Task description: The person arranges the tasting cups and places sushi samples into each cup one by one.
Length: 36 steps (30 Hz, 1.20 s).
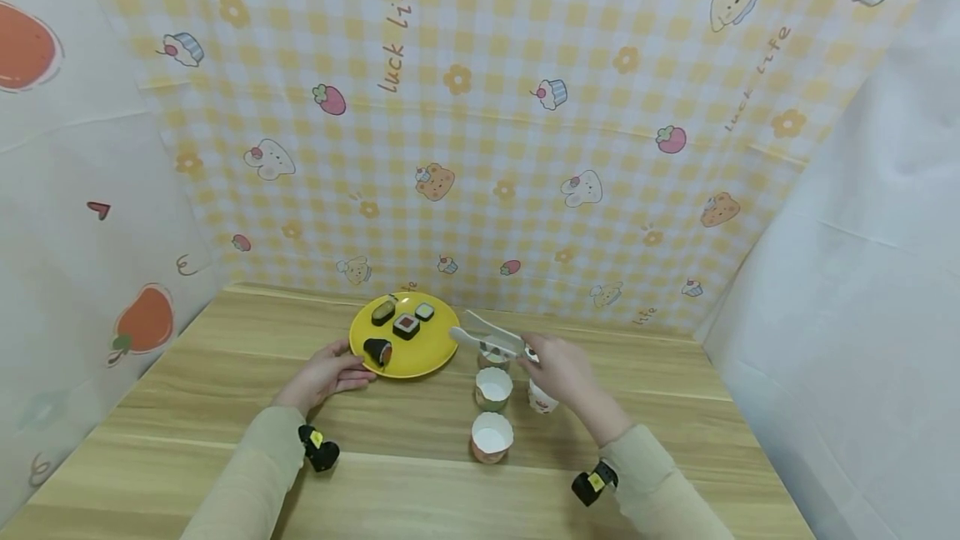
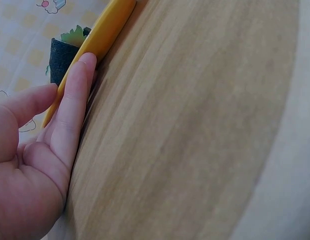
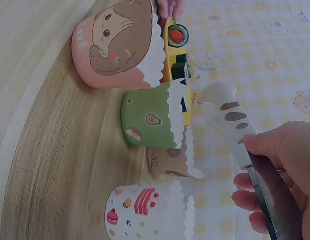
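Observation:
My left hand [image 1: 330, 377] pinches the near-left rim of a yellow plate [image 1: 431, 357], thumb above and fingers beneath. Four toy sushi pieces would crowd a smaller dish; here a dark hand roll [image 1: 378, 351] lies nearest that hand, with a square roll [image 1: 407, 325] and other pieces behind. A pair of white tongs with brown stripes [image 3: 235, 116] is gripped in my right hand [image 1: 558, 369]. Their tips stand apart with nothing between them, right of the plate and over a brown paper baking cup [image 3: 170, 160]. Beside it are a green cup [image 3: 152, 117] and a pink cup [image 3: 110, 55].
A white patterned baking cup [image 3: 140, 212] stands on the wooden table [image 1: 420, 482], partly hidden by my right hand in the head view. A yellow checked cloth [image 1: 480, 140] hangs at the back, and white cloths [image 1: 847, 290] bound both sides.

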Motion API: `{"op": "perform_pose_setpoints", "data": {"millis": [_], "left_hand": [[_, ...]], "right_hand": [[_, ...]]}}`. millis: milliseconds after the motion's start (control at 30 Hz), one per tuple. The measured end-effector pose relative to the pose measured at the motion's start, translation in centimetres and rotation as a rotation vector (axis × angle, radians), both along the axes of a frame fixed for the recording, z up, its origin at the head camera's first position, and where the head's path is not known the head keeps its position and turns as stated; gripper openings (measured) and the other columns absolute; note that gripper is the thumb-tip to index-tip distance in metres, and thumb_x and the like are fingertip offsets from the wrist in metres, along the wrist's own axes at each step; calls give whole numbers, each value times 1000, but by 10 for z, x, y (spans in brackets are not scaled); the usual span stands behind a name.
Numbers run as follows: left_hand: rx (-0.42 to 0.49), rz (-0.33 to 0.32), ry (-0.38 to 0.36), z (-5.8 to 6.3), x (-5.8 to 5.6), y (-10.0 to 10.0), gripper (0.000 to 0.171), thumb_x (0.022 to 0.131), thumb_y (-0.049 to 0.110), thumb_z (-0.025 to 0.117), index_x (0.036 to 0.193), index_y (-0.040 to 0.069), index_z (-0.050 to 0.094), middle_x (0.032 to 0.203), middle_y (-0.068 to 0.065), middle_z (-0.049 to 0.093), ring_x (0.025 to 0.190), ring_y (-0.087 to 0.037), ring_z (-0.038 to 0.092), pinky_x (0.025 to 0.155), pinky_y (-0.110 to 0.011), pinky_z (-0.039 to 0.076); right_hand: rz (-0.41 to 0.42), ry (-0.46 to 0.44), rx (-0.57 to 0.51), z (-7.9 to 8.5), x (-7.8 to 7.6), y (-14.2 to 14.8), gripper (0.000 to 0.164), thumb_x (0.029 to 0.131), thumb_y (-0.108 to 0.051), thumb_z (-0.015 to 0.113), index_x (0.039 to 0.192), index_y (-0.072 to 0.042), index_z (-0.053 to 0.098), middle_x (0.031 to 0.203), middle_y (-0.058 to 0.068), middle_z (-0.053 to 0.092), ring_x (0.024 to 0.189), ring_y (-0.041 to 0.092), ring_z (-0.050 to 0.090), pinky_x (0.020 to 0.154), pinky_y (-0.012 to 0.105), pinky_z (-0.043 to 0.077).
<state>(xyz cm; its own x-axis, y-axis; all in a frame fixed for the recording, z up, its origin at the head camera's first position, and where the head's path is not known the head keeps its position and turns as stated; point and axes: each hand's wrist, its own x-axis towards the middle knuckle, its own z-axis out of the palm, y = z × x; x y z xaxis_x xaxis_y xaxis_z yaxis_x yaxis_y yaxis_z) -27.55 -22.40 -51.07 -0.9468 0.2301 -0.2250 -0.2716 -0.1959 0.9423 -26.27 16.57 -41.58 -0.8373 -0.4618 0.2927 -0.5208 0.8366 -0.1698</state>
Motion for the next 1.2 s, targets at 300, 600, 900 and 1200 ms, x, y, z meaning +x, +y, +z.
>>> {"op": "perform_pose_setpoints", "data": {"millis": [300,600,900,1200], "left_hand": [[-5,-5,2,-1,0,0,62,101,1,41,148,-8,3,97,-16,67,85,-24,69,79,-35,57],[1,-7,8,0,0,0,60,101,0,40,147,-10,3,97,-16,67,84,-24,69,79,-35,57],[2,-13,11,0,-1,-1,61,101,0,40,148,-10,1,97,-16,67,86,-25,69,79,-36,57],[3,-6,4,-2,-2,-1,61,101,0,40,147,-10,3,96,-15,67,86,-25,69,79,-36,57]], "right_hand": [[-6,-31,24,1,-3,-14,40,88,-25,71,121,-4,63,102,11,69,82,20,67,64,36,56],[29,-50,51,2,-6,-24,40,90,-26,69,122,-3,62,108,12,68,85,20,68,62,33,56],[41,-45,85,0,-12,-35,31,89,-34,69,105,-8,67,86,1,67,69,13,62,54,30,51],[40,-100,68,-2,-15,-47,28,86,-41,70,89,-14,64,73,-7,58,58,8,47,46,25,41]]}}
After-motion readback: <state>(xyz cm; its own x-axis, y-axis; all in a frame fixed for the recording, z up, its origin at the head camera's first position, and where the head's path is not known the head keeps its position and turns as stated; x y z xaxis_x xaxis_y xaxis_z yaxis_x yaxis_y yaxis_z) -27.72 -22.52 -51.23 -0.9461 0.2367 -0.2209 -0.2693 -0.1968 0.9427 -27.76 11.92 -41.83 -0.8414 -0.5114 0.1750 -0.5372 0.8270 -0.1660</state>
